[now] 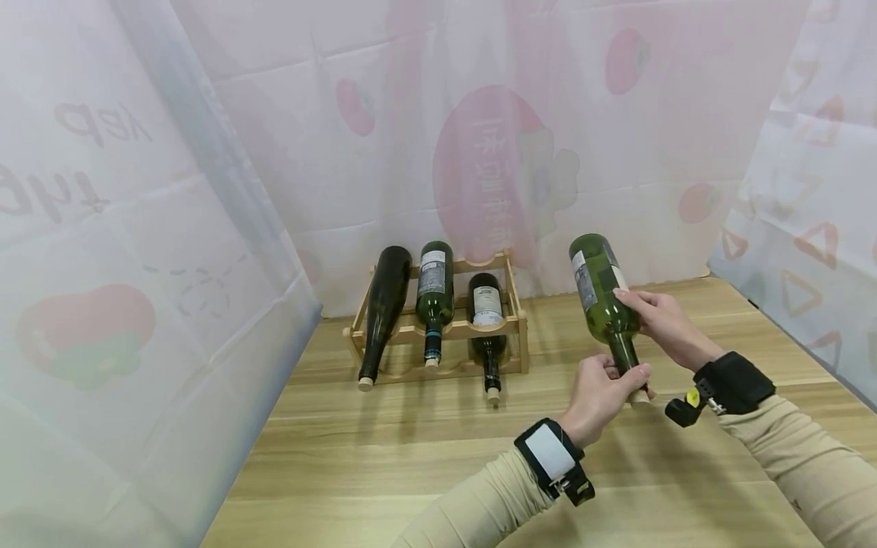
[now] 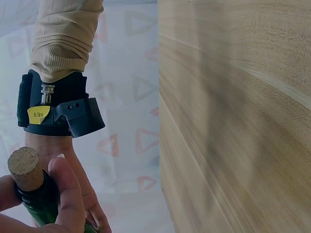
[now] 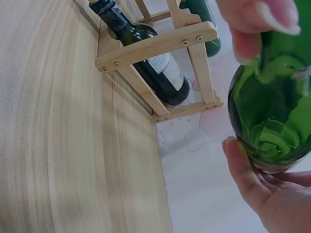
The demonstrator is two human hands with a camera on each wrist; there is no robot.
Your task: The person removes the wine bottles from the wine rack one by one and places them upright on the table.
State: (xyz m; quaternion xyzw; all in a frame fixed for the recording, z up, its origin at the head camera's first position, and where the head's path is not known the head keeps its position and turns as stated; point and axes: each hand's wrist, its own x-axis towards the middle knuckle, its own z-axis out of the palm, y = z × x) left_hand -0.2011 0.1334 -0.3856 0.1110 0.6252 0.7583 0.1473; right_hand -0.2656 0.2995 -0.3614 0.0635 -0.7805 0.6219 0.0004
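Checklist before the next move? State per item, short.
1. Left hand holding the neck of the held bottle: ok
2. Right hand supporting its body: ok
3. Cork in its mouth: ok
4. Cork tight: cannot tell
5. Rack, upper right slot free: ok
6. Held bottle lined up with that slot: not ok, it is off to the rack's right

You have bright, diffuse light in the head view, with soft shadows on the table [image 1: 308, 457]; your left wrist view looks dimmer.
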